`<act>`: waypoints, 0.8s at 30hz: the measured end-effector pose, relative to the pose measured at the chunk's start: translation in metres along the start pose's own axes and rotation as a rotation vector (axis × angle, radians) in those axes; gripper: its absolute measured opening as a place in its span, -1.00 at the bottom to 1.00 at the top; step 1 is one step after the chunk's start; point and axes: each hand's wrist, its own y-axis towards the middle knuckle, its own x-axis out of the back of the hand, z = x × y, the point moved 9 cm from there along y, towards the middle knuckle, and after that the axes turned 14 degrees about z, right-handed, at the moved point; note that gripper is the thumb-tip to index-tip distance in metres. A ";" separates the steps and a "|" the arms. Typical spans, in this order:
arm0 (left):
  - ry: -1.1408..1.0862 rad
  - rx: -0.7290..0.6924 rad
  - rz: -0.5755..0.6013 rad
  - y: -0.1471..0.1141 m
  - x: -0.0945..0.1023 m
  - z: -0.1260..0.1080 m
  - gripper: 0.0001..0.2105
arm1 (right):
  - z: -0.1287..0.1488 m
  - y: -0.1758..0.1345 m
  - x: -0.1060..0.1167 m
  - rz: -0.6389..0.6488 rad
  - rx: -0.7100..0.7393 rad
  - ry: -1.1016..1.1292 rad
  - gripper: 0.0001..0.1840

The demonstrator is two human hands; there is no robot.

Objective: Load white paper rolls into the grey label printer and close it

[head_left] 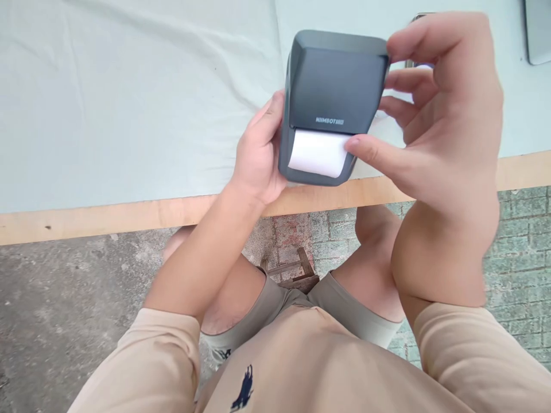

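Note:
A dark grey label printer (338, 86) marked NIIMBOT is held up above the table's front edge. White label paper (321, 152) sticks out of the slot below its lid. My left hand (260, 149) grips the printer's left side, the thumb along its edge and the other fingers hidden behind. On the other side, my right hand (447, 109) has its thumb at the paper's right corner, while its fingertips touch the printer's upper right edge.
A pale cloth (150, 103) covers the table, whose bare wooden edge (107, 215) runs along the front. Partly hidden behind my right hand is a small metal-rimmed object (424, 16). A grey flat device (539, 31) lies at the far right. Below is a wooden stool (303, 272).

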 end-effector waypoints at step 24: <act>0.196 0.073 0.155 -0.010 -0.024 0.004 -0.87 | -0.006 -0.004 0.006 0.156 -0.255 -0.337 -0.61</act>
